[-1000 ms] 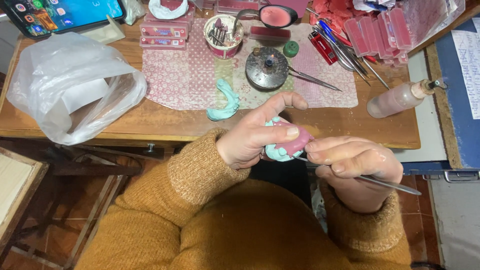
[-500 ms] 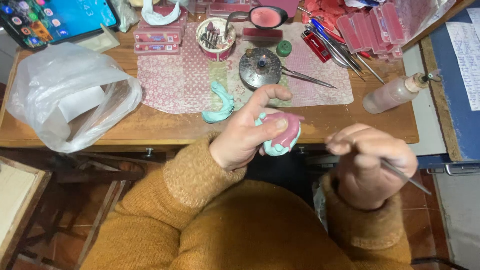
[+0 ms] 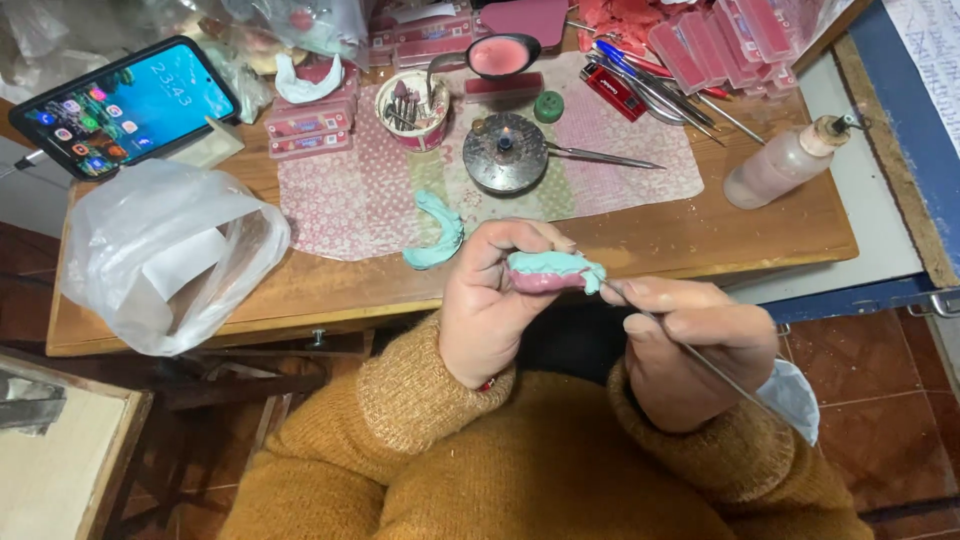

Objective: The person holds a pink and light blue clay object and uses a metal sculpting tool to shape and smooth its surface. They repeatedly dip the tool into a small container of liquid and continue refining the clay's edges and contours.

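Observation:
My left hand (image 3: pixel 490 310) grips a teal dental cast with a pink wax rim (image 3: pixel 548 272) just in front of the table edge. My right hand (image 3: pixel 690 350) holds a thin metal carving tool (image 3: pixel 700 362) like a pen, and its tip touches the right end of the cast. A second teal arch-shaped cast (image 3: pixel 438 232) lies on the table just beyond my left hand. Both arms wear mustard knit sleeves.
On the patterned mat (image 3: pixel 340 195) stand a small lit burner (image 3: pixel 505 152), a cup of burs (image 3: pixel 412 108) and a ladle of pink wax (image 3: pixel 497 56). A clear plastic bag (image 3: pixel 165 255) lies left, a phone (image 3: pixel 125 105) behind it, a plastic bottle (image 3: pixel 785 165) right.
My left hand has turned the cast so its teal side faces up. My right hand has brought the tool tip back onto the cast's right end.

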